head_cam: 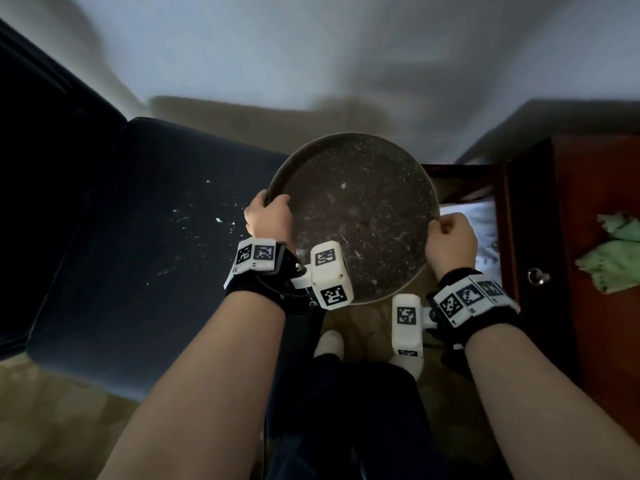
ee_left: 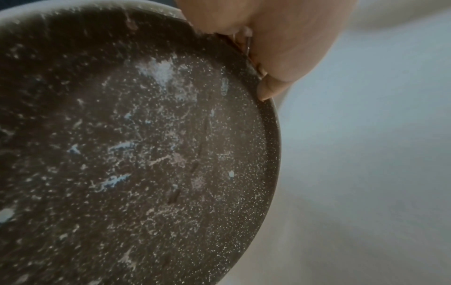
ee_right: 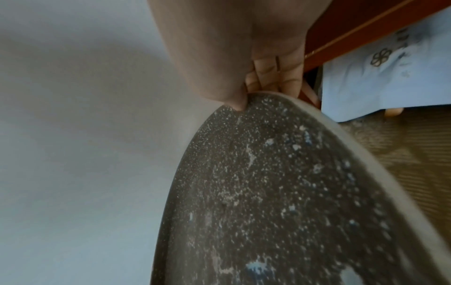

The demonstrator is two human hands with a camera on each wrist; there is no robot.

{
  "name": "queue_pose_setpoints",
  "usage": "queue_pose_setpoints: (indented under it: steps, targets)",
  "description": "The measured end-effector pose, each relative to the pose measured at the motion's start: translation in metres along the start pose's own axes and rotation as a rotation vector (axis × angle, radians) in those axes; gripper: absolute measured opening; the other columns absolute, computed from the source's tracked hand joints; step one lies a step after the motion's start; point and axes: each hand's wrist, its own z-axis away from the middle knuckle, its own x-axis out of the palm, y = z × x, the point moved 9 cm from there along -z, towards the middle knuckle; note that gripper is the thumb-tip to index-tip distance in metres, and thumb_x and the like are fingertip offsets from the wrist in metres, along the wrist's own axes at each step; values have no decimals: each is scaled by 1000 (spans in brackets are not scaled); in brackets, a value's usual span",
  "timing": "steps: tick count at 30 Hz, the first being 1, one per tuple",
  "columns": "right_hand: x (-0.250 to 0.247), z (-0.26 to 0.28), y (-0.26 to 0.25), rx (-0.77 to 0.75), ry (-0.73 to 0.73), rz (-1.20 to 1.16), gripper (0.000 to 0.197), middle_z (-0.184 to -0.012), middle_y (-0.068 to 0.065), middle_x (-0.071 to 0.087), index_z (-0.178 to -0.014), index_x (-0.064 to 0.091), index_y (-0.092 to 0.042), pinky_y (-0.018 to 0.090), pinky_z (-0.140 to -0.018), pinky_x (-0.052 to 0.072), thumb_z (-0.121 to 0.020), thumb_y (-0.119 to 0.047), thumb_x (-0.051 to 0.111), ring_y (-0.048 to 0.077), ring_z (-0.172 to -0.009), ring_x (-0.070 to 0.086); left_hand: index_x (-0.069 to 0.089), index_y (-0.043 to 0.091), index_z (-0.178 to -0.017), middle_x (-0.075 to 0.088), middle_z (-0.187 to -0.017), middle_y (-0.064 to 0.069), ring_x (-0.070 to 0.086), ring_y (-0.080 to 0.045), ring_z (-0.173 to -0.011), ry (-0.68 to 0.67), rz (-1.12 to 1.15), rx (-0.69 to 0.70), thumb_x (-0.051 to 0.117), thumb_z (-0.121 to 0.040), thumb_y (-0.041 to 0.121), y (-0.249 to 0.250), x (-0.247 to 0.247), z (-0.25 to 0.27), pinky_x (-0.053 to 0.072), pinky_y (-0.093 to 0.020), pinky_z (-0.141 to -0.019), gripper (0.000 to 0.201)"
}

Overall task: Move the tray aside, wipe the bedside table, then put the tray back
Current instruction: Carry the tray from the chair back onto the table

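Note:
A round dark speckled tray with a pale rim is held in the air in front of me, between a dark chair and the bedside table. My left hand grips its left rim, thumb inside the tray. My right hand grips the right rim. In the left wrist view the tray fills the frame, with my left hand curled over its edge. The right wrist view shows the tray edge-on and my right hand pinching its rim. The reddish wooden bedside table stands at the right.
A green cloth lies on the bedside table top. The table's drawer is pulled open with pale fabric inside. A dark upholstered chair with white specks stands at the left. Behind is a pale wall, below a tan floor.

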Motion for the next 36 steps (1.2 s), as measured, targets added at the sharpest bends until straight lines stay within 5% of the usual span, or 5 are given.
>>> queue_pose_setpoints:
  steps: [7, 14, 24, 31, 36]
  targets:
    - [-57, -3, 24, 14, 107, -69, 19, -94, 6, 56, -104, 57, -1, 29, -77, 38, -95, -13, 46, 20, -87, 50, 60, 30, -111, 61, -116, -7, 61, -28, -106, -105, -73, 9, 54, -59, 26, 4, 50, 32, 54, -46, -92, 52]
    - [-118, -3, 50, 60, 184, -42, 22, -110, 16, 61, -109, 57, -1, 35, -88, 41, -95, -17, 48, 31, -104, 55, 56, 30, -122, 58, -124, -4, 57, -28, -114, -178, -209, 36, 55, -57, 31, 5, 103, 63, 49, -48, -97, 65]
    - [-241, 29, 96, 195, 278, -129, 25, -115, 15, 61, -113, 58, -5, 35, -89, 43, -94, -18, 48, 32, -109, 56, 52, 22, -131, 58, -127, -6, 55, -27, -115, -301, -341, 80, 55, -79, 18, 24, 165, 196, 47, -44, -101, 52]
    - [-319, 59, 144, 278, 342, -158, 23, -113, 14, 61, -111, 57, -4, 27, -73, 38, -95, -17, 47, 19, -85, 49, 53, 2, -127, 53, -136, -20, 50, -37, -126, -445, -492, 142, 51, -89, 13, 13, 210, 281, 43, -44, -105, 39]
    - [-370, 81, 180, 348, 378, -223, 25, -116, 15, 60, -113, 57, -5, 29, -76, 41, -94, -18, 48, 26, -95, 57, 47, 11, -135, 51, -136, -6, 49, -26, -125, -435, -665, 175, 48, -94, 16, 9, 236, 343, 42, -29, -98, 42]
